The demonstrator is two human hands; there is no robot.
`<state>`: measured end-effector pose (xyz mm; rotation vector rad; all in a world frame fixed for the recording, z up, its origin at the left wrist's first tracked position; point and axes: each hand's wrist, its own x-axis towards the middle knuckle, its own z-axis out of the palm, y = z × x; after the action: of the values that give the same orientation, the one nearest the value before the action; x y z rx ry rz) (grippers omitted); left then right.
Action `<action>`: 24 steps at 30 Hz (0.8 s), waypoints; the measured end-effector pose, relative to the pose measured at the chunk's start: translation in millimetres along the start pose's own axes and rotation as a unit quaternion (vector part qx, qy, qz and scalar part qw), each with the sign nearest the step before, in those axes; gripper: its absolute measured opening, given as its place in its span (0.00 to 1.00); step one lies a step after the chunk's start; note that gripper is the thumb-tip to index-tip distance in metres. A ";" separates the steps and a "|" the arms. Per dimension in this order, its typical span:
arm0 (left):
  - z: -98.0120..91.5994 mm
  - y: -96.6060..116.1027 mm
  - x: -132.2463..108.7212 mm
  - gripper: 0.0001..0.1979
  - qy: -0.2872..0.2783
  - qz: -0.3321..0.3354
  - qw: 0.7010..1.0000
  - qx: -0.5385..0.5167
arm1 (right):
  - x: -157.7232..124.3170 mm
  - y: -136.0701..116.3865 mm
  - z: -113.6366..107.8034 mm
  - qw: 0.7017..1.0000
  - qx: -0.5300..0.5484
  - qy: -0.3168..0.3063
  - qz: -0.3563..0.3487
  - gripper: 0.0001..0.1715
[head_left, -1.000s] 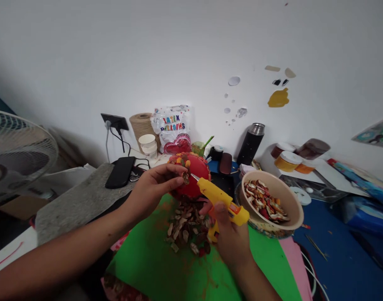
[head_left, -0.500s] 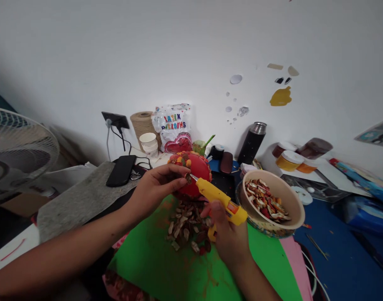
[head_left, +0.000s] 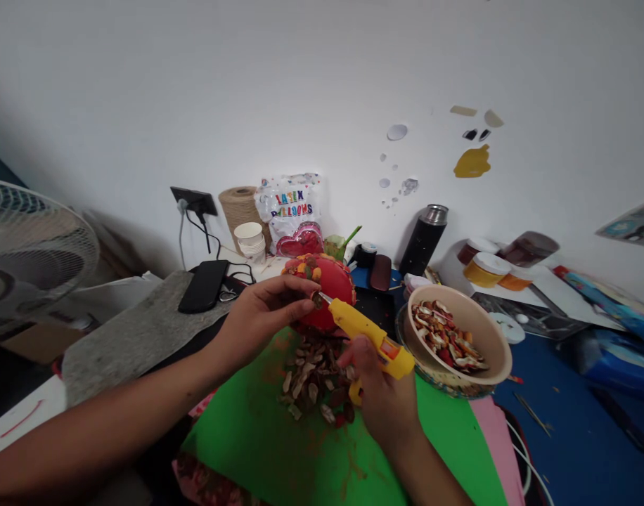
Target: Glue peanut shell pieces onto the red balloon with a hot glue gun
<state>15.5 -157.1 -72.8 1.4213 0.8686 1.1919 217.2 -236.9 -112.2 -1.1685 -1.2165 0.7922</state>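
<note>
My left hand (head_left: 272, 307) pinches a small brown shell-like piece (head_left: 318, 300) between thumb and fingertips. My right hand (head_left: 388, 393) is wrapped round a yellow glue gun (head_left: 367, 332), its metal nozzle pointing up and left, right at the piece. Behind the fingertips sits a red ball (head_left: 335, 281) with orange and brown bits stuck on its upper left. Below it, a pile of brown and pale dried pieces (head_left: 312, 376) lies on a green sheet (head_left: 280, 460). More such pieces fill a beige bowl (head_left: 504, 351) at the right.
A black phone (head_left: 203, 287) lies on grey felt (head_left: 126, 337) at the left, beside a fan (head_left: 31, 260). Along the wall stand paper cups (head_left: 251, 242), a twine roll (head_left: 237, 204), a balloon bag (head_left: 293, 204) and a black flask (head_left: 424, 240). Paint jars (head_left: 486, 270) are at the right.
The small piece has turned slightly in my left fingertips. The glue gun has shifted very slightly left, and both hands keep their grip.
</note>
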 end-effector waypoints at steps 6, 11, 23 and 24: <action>-1.0 0.2 1.0 0.18 0.002 0.002 1.000 0.006 | 0.7 3.8 1.8 0.999 0.008 0.015 -0.030 0.41; -1.5 0.1 1.7 0.16 0.003 0.010 1.000 -0.007 | 1.0 3.7 1.4 1.000 0.018 0.008 -0.017 0.38; -1.9 0.7 3.5 0.13 0.008 0.035 0.999 -0.013 | -2.8 -7.3 2.5 1.000 0.000 0.016 0.024 0.41; -1.9 1.1 3.2 0.13 0.007 0.034 0.999 -0.017 | -2.2 -5.2 2.3 1.000 0.004 0.014 0.018 0.41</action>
<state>14.4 -153.8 -71.1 1.4269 0.8114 1.2631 213.9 -239.8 -108.0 -1.1938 -1.1714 0.8048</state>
